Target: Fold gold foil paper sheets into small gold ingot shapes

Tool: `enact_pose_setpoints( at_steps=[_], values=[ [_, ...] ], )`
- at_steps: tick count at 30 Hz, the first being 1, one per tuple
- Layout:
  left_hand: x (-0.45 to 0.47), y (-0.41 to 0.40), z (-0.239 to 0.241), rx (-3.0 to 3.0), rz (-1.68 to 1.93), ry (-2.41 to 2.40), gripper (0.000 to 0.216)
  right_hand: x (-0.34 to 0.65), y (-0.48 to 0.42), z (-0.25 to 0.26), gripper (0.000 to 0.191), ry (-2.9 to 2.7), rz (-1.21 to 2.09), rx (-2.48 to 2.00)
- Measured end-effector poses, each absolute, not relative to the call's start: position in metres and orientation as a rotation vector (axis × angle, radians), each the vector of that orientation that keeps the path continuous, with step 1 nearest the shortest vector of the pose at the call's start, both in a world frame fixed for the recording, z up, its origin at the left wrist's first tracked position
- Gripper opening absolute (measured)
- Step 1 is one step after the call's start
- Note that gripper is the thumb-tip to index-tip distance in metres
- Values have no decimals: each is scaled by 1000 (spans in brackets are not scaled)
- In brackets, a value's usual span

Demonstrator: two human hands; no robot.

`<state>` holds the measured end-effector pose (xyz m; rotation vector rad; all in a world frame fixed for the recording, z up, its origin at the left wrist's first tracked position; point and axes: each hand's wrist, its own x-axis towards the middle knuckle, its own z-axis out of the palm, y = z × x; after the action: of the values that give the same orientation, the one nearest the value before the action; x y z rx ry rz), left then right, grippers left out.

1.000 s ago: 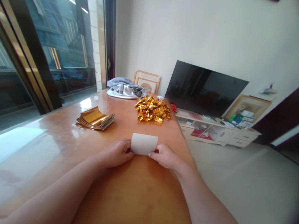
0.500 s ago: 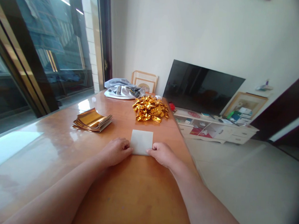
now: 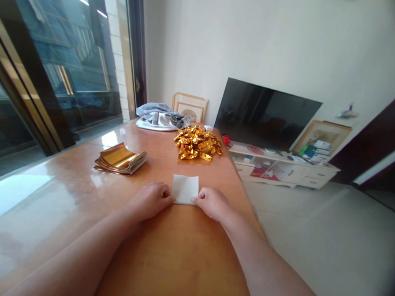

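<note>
A small white sheet of paper (image 3: 184,188) lies flat on the glossy wooden table (image 3: 165,252) in front of me. My left hand (image 3: 150,199) pinches its near left corner with curled fingers. My right hand (image 3: 212,202) pinches the near right corner the same way. Further back lies a stack of gold foil sheets (image 3: 120,158) on the left. A pile of folded gold foil pieces (image 3: 197,142) sits behind the paper.
A bundle of grey and white cloth (image 3: 159,116) rests at the table's far end, with picture frames (image 3: 189,107) behind it. The table's right edge drops to a tiled floor. A black TV (image 3: 265,114) stands on a low white cabinet (image 3: 282,170). Glass doors run along the left.
The white sheet stood curved upward between my hands a second ago; now it lies flat and looks narrower. My hands have moved slightly closer together.
</note>
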<state>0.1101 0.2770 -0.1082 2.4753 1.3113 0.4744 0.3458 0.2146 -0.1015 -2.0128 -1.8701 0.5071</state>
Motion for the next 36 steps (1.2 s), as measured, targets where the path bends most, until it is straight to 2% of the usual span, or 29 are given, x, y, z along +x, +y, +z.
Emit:
enact_pose_setpoints(
  at_steps=[12, 22, 27, 36],
  values=[
    [111, 278, -107, 2500, 439, 1323, 27, 343, 214, -101, 31, -1883, 436, -2041],
    [116, 270, -103, 2545, 513, 1378, 16, 344, 213, -103, 29, -1877, 379, -2055],
    [120, 260, -98, 2737, 655, 1237, 34, 343, 211, -99, 33, -1828, 338, -2065],
    [127, 254, -92, 3052, 463, 753, 41, 341, 210, -98, 34, -1831, 333, -2100]
  ],
)
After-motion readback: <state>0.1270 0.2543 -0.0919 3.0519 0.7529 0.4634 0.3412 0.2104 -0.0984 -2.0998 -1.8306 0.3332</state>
